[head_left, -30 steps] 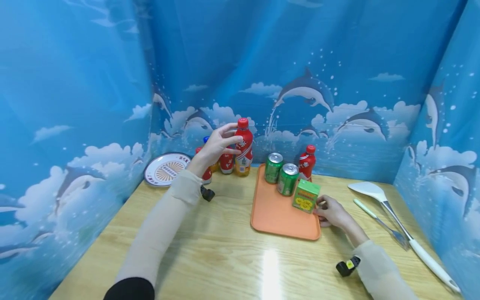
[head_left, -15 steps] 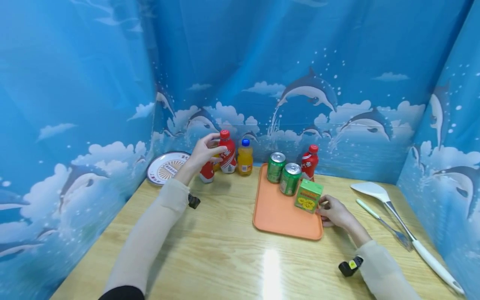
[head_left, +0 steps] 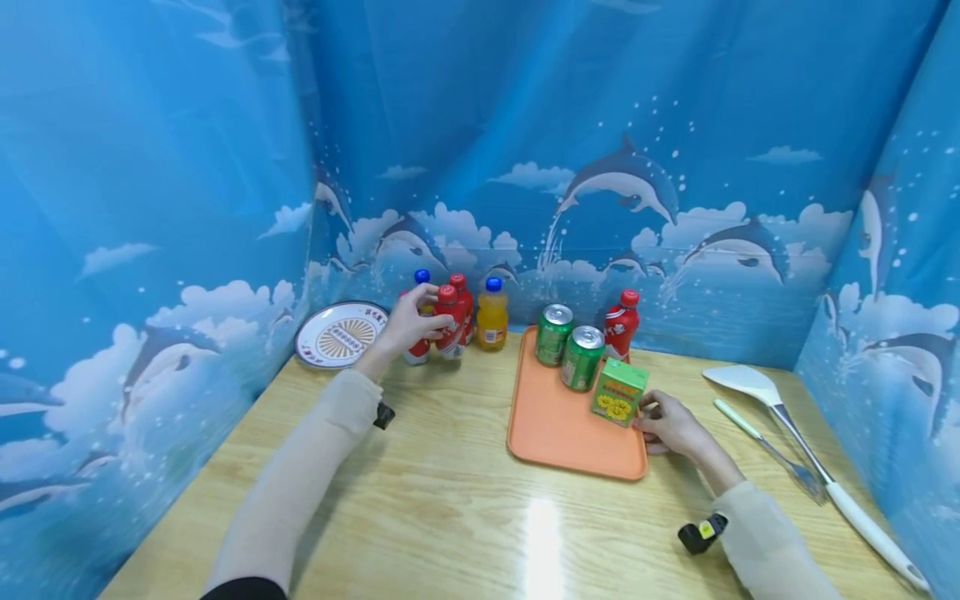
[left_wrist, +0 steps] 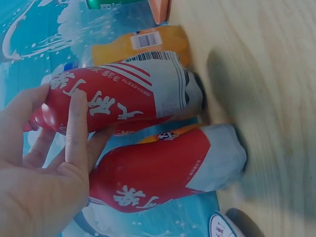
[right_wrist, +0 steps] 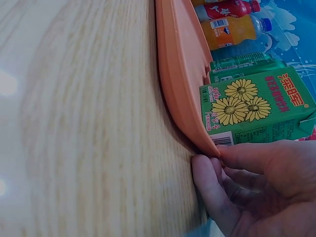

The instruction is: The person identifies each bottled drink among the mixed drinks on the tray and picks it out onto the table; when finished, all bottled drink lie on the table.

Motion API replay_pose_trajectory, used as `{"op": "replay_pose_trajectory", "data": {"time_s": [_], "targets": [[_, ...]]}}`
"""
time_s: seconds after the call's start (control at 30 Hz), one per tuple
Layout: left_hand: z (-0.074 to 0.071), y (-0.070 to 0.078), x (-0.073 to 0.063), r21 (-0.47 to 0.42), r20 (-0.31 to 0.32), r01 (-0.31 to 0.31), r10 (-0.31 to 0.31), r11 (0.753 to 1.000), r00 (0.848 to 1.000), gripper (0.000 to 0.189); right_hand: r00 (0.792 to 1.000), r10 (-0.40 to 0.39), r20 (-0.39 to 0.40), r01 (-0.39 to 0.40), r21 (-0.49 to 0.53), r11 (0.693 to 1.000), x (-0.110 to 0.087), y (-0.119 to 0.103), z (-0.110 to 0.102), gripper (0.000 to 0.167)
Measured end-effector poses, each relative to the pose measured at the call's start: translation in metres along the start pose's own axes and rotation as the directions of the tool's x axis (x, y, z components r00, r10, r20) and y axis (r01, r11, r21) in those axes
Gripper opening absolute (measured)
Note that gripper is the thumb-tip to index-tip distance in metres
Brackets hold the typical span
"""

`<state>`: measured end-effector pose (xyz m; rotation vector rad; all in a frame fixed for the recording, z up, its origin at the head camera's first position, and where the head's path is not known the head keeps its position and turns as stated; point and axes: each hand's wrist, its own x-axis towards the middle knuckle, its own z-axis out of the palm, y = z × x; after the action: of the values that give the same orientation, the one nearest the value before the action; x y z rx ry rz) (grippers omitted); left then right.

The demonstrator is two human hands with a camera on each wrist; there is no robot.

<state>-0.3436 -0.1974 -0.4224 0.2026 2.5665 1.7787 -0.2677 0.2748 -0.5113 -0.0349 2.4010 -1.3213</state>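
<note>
My left hand (head_left: 408, 321) grips a red-wrapped drink bottle (left_wrist: 123, 94) with a red cap, thumb and fingers around its upper part. It is nearly upright, close over the table among other bottles. Another red bottle (left_wrist: 163, 168) stands to its left, and a third red bottle (head_left: 463, 310) is partly hidden behind it. At the right edge of the orange tray (right_wrist: 173, 64), my right hand (head_left: 667, 423) pinches the rim between thumb and fingers. Beside those fingers a green drink carton (right_wrist: 247, 106) with yellow flowers stands on the tray.
Two green cans (head_left: 582, 358) and a red bottle (head_left: 621, 325) stand at the tray's back. An orange juice bottle (head_left: 492, 317) stands left of the tray; a patterned plate (head_left: 315, 337) lies far left. A white turner (head_left: 742, 379) and fork (head_left: 772, 454) lie right.
My left hand has carried the red bottle left and down, from in front of the orange juice bottle to beside the other red bottles. The right hand has stayed at the tray rim.
</note>
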Motion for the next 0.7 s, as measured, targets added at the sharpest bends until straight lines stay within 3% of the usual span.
{"op": "replay_pose_trajectory", "data": {"time_s": [0.23,0.47,0.7], "targets": [[0.008,-0.006,-0.001,0.051,-0.02,-0.005,0.006,0.999,1.0,0.05,1.0,-0.013,0.003,0.013,0.0,1.0,-0.001,-0.002,-0.001,0.037],[0.013,-0.01,-0.002,0.174,-0.049,0.014,-0.005,0.985,0.999,0.054,1.0,-0.018,0.001,0.018,0.007,1.0,-0.002,-0.003,-0.001,0.038],[0.017,-0.011,-0.006,0.173,-0.065,0.051,-0.04,0.984,0.997,0.052,1.0,-0.028,0.003,0.028,0.008,1.0,-0.002,-0.002,-0.001,0.038]]}}
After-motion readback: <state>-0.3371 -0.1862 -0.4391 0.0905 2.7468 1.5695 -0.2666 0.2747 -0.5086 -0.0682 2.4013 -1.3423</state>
